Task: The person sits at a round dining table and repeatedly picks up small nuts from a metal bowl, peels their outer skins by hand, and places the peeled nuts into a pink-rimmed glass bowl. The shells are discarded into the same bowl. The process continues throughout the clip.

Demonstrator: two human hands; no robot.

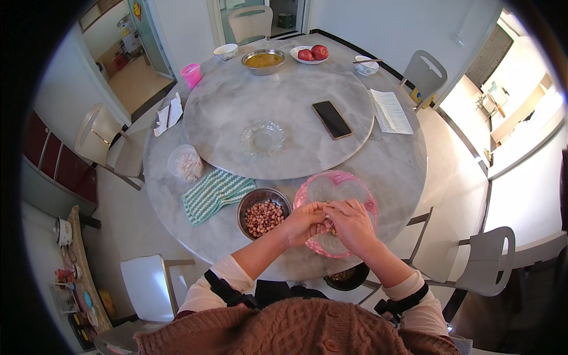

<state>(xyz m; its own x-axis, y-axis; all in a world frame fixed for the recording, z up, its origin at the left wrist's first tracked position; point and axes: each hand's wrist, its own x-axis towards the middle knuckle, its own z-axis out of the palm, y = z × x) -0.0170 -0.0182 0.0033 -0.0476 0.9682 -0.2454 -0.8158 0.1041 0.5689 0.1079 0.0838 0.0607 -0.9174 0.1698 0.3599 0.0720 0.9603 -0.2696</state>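
My left hand and my right hand meet over a pink-rimmed, divided plastic tray. The fingertips of both pinch something small and pale, too covered to name. A few small light-brown pieces show in the tray between and beneath the hands. Left of it, a steel bowl holds many reddish-brown nuts, perhaps peanuts or hazelnuts. Below the table edge, a dark pan or basin with brown bits in it is partly visible.
A green-and-white striped cloth and a tub of cotton swabs lie left. The round turntable carries a glass ashtray, a smartphone and a metal bowl of yellow soup. Papers lie right; chairs stand around.
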